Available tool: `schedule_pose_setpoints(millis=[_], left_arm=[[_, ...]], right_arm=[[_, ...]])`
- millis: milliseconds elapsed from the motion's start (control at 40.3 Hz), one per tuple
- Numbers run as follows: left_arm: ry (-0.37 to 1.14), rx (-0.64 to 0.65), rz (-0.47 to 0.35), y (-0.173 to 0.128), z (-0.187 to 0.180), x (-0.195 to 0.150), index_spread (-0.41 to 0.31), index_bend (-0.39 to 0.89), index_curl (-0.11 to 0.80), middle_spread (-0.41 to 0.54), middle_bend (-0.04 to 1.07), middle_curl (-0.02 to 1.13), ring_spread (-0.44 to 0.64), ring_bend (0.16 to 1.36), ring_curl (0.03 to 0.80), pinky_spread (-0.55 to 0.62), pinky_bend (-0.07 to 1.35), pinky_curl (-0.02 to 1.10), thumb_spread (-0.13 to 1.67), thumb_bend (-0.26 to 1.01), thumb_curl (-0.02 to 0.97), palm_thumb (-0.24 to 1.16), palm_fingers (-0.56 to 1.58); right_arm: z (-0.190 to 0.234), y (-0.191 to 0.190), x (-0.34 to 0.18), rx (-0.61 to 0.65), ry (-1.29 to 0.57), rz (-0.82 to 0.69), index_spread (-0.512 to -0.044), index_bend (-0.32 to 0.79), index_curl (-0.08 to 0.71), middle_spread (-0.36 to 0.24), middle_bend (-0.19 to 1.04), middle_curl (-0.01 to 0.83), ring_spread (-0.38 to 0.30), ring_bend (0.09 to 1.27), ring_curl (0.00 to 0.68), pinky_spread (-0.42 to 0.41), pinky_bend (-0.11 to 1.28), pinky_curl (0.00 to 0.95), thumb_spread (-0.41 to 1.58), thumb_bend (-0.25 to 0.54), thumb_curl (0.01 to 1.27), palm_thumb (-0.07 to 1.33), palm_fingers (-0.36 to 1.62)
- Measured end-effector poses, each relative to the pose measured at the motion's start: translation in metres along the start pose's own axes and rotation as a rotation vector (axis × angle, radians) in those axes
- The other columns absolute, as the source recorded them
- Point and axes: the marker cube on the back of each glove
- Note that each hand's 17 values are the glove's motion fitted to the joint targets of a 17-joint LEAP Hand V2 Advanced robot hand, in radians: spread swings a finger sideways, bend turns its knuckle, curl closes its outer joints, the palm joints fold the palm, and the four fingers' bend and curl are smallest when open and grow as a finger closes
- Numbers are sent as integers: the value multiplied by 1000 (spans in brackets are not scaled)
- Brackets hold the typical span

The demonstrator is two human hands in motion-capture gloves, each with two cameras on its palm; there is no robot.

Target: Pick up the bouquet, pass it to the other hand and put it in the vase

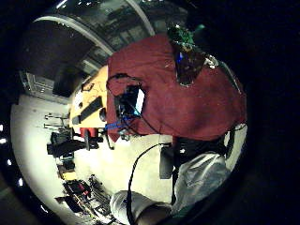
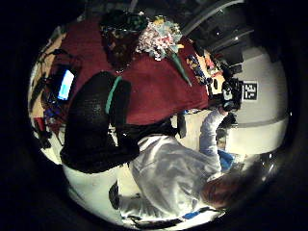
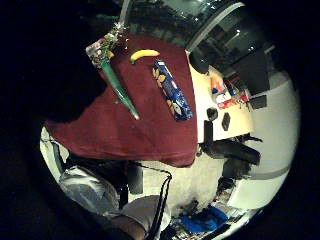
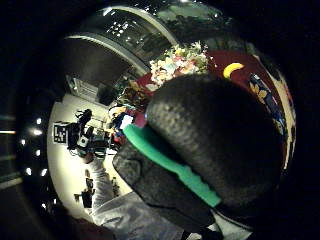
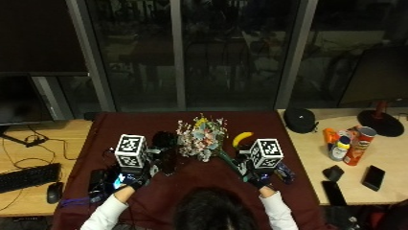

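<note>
Two gloved hands are reaching over a table draped in a dark red cloth [image 5: 191, 184], seen from above and behind the person. The right hand [image 5: 258, 178] is curling its fingers around the green stem [image 5: 227, 162] of the bouquet [image 5: 201, 138] — the right thumb side palm view is showing that green stem [image 4: 170, 162] running across the palm, between the black glove's thumb and fingers. The bouquet's long axis is running diagonally: the stem end is sitting in the right hand, and the pale, mixed-colour flower head is pointing away from that hand, forward and toward the left hand's side. Whether the flower head is resting on the cloth or hanging just above it cannot be told.

The left hand [image 5: 136, 178] is hovering apart from the bouquet, holding nothing; in its thumb side palm view the fingers [image 2: 96, 122] are hanging loosely curled. Just beyond the left hand, between it and the flower head, a dark vase [image 5: 167, 152] is standing upright — the flower head is lying right beside it.

Beyond the right hand, a yellow banana [image 5: 241, 138] is lying on the cloth near the flowers. A blue patterned packet [image 3: 172, 90] is lying on the cloth just beside the right hand, on its outer side. A small lit screen [image 1: 139, 99] is glowing on the cloth beside the left hand.
</note>
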Motion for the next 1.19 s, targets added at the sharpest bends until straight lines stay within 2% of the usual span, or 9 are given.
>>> schedule_pose_setpoints(millis=[25,99,174,397,545,942,1066,1190], left_arm=[[-6,-1,-4,0,0,-1,-5,201,61,26,246,69,70,408,78,57,318,68,448,181,63,282,586],[-51,-8,-29,-2,1,-7,-7,184,105,40,239,133,97,435,144,78,323,129,657,192,92,312,564],[-80,-17,-49,-3,1,-14,-8,177,139,47,232,173,115,444,178,91,320,166,811,187,114,322,549],[20,-12,-35,5,-12,-27,-18,173,210,55,199,237,137,440,219,106,298,222,1058,152,170,338,535],[56,-3,-24,12,-12,-32,-20,165,242,55,195,268,143,436,235,106,280,246,1130,122,198,345,537],[83,4,6,11,-6,-27,-29,155,292,56,182,315,142,430,267,106,266,301,1201,48,251,366,528],[99,0,27,7,-1,-17,-29,155,302,56,180,324,143,428,274,106,265,314,1209,27,264,374,526],[111,-9,57,3,4,-5,-30,154,311,56,179,331,143,427,281,107,262,325,1214,8,274,382,523]], right_arm=[[-1,1,0,4,7,2,-151,192,54,6,249,67,43,302,64,100,353,76,421,94,22,148,499],[-4,4,-3,35,50,13,-203,180,111,8,247,107,60,318,114,136,366,133,631,100,35,165,477],[-5,6,-5,55,59,9,-236,178,152,9,243,138,71,321,144,160,366,167,791,95,45,168,465],[-4,2,-11,6,17,-7,-281,161,211,11,240,207,88,324,188,195,338,215,1066,72,81,175,470],[-5,-4,-14,-42,22,-13,-291,147,228,12,236,241,83,333,211,204,336,240,1151,56,104,184,477],[-25,3,-8,-54,15,5,-299,123,241,18,221,304,60,376,266,200,349,292,1234,4,151,198,489],[-27,-6,1,-114,10,34,-288,77,221,26,226,319,59,437,289,198,377,305,1244,-3,167,219,544],[-24,-25,9,-175,-4,80,-249,31,185,25,226,335,51,512,320,187,466,337,1230,-1,188,256,597]])
